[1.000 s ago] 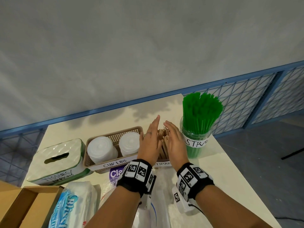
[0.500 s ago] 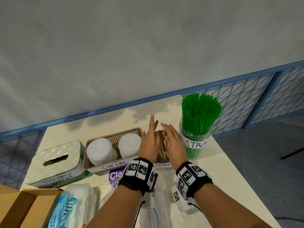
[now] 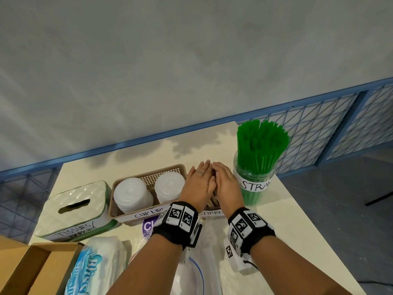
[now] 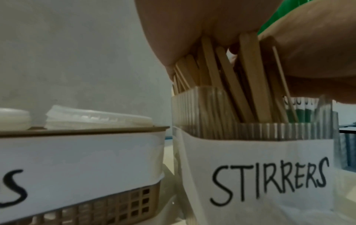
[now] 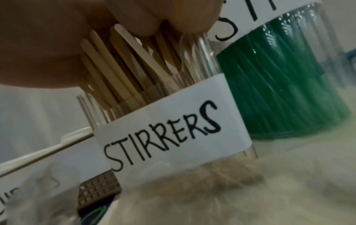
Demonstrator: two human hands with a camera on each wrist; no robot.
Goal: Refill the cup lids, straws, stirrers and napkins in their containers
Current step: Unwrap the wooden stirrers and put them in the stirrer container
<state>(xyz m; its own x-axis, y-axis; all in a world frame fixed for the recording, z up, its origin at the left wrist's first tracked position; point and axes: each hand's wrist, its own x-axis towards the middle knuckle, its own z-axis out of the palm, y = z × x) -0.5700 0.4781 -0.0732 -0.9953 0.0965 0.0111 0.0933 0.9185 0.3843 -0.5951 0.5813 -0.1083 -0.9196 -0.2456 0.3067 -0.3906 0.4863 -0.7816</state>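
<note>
Wooden stirrers (image 4: 227, 76) (image 5: 123, 71) stand in a clear ribbed holder (image 4: 256, 130) labelled STIRRERS (image 5: 165, 138). Both hands lie flat on top of them, palms down with straight fingers: my left hand (image 3: 198, 184) on the left side, my right hand (image 3: 226, 184) on the right, fingers touching. In the head view the hands hide most of the stirrers (image 3: 212, 201). Left of the holder a brown basket (image 3: 170, 169) holds two stacks of white cup lids (image 3: 131, 196). To the right stands a clear jar of green straws (image 3: 259, 150).
A green-and-white tissue box (image 3: 74, 209) sits at the left of the white table (image 3: 148, 154). Nearer me lie a cardboard box (image 3: 32, 269), a tissue pack (image 3: 97, 267) and clear plastic bags (image 3: 191, 273). The table's right edge is close to the straw jar.
Both hands have turned from upright, facing each other around the stirrers, to flat and palm down on the stirrer tops.
</note>
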